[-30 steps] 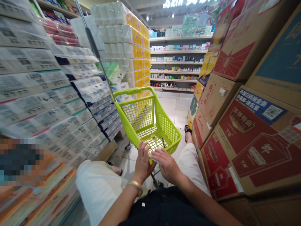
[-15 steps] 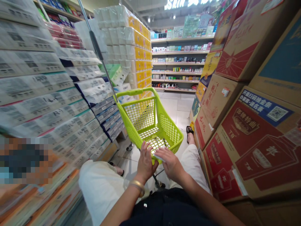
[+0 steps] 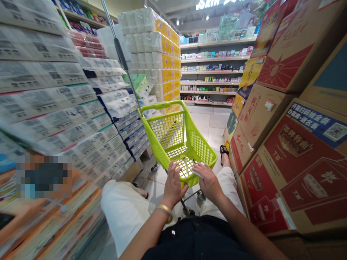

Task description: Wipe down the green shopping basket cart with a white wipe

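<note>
Left hand (image 3: 175, 186) open, fingers spread on the near rim of a lime-green shopping cart (image 3: 165, 105), right hand (image 3: 208, 182) closed on a white slip (image 3: 197, 174) just above the rim

The head-worn camera looks forward and down along a shop aisle, from just above the person's lap, with a wide lens that bends the edges. The left hand (image 3: 175, 186) and right hand (image 3: 208, 182) sit very near below it, just behind the green shopping basket (image 3: 200, 144). Stacked packs of tissue (image 3: 54, 104) crowd the near left, cardboard cartons (image 3: 298, 162) the near right, and shelves (image 3: 211, 72) stand far ahead.
</note>
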`<state>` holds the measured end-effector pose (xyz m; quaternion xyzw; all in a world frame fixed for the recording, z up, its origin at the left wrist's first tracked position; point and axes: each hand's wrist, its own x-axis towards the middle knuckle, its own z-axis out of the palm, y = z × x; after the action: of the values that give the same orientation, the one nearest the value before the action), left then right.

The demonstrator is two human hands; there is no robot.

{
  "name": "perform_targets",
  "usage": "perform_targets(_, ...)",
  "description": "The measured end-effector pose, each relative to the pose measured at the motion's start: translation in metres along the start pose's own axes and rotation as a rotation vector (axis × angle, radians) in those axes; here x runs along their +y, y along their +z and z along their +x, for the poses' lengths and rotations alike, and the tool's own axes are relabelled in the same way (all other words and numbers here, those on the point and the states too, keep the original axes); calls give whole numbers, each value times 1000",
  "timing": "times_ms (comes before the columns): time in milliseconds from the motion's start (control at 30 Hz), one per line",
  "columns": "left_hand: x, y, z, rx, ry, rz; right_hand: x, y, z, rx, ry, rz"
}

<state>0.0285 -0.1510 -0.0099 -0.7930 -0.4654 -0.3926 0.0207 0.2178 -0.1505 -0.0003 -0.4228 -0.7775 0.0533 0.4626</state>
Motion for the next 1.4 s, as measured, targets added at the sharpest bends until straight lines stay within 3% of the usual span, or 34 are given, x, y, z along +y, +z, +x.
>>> perform_targets(133,3,0,1,-11,-23,-22,17,-10,1,187,189,-84)
perform_targets(200,3,1,1,2,-15,-29,8,-6,-3,133,129,-62)
perform_targets(300,2,2,1,15,6,-35,-7,2,-8,-59,-49,1)
perform_targets(367,2,2,0,10,1,-39,-4,0,-7,-73,-56,-2)
perform_targets(467,3,0,0,-10,-26,-50,14,-7,-2,128,105,-82)
perform_targets(533,4,0,0,-17,-32,-59,19,-7,-2,193,162,-116)
perform_targets(733,3,0,0,4,-9,-62,0,3,-10,-68,-105,-16)
perform_targets(933,-1,-5,-1,4,-19,-63,23,-7,-3,211,132,-152)
perform_targets(1133,-4,-7,-2,11,-20,-38,-2,9,-6,-49,-103,-48)
perform_targets(1333,-5,-9,-2,32,0,-48,20,-5,0,202,130,-157)
perform_targets(1400,-6,-9,-2,48,-1,-54,13,-1,-3,171,105,-144)
